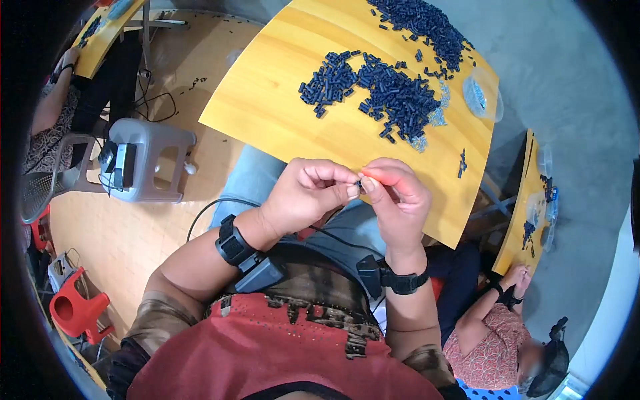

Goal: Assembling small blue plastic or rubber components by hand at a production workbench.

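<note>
Your left hand point(308, 193) and right hand point(399, 200) meet just off the counter's point(280, 100) near edge, fingers of both pinching one small dark piece point(359, 185), with the dark pile point(383, 90) toward the far edge.

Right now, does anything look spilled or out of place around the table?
Yes: a few small dark pieces lie on the floor left of the table, away from the piles on top.
</note>
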`<state>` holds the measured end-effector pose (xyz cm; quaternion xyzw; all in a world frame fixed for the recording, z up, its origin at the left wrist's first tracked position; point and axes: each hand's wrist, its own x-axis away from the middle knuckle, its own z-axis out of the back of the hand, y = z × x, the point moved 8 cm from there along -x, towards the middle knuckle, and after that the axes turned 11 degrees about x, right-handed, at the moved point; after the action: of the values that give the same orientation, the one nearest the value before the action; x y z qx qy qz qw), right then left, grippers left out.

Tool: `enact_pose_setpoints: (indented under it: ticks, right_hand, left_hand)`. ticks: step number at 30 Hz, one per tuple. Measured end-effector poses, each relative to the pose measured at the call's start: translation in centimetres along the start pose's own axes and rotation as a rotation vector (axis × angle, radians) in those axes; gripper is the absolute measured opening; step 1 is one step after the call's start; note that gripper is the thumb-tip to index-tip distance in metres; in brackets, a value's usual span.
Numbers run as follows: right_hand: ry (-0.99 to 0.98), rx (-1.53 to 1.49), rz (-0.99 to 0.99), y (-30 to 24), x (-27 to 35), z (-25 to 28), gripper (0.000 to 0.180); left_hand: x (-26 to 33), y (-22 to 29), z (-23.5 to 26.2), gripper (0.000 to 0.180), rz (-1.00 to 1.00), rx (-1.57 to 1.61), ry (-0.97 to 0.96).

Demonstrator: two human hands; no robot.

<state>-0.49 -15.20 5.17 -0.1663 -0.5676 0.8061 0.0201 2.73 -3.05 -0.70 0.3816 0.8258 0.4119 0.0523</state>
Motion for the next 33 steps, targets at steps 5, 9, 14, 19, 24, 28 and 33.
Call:
enact_pose_setpoints:
  ticks: [5,9,14,19,24,28,33]
  right_hand:
    - [-0.002,0.045,0.028,-0.4,-0.1,-0.1,0.009]
    - [0.000,0.035,0.032,-0.5,0.0,-0.4,0.009]
    - [-0.021,0.052,0.073,-0.7,0.0,-0.7,0.010]
    - [0.010,0.003,0.029,-0.4,0.2,-0.5,0.010]
    - [0.043,-0.138,-0.030,0.6,0.7,-0.1,0.011]
    - [0.030,-0.153,-0.026,-0.6,0.6,0.3,0.013]
    - [-0.027,0.035,-0.002,-0.8,0.6,0.5,0.023]
  left_hand:
    - [0.2,0.2,-0.2,0.009,-0.025,0.030,0.010]
    - [0.3,0.5,-0.3,0.009,-0.078,0.020,0.018]
    - [0.8,0.8,-0.2,0.009,-0.084,-0.013,0.025]
    - [0.3,0.7,-0.2,0.010,-0.165,-0.045,0.004]
    - [0.3,0.9,-0.7,0.012,-0.014,-0.006,-0.034]
    - [0.3,2.3,-1.7,0.011,-0.142,0.014,-0.103]
    - [-0.1,1.1,-0.6,0.009,0.072,0.020,0.019]
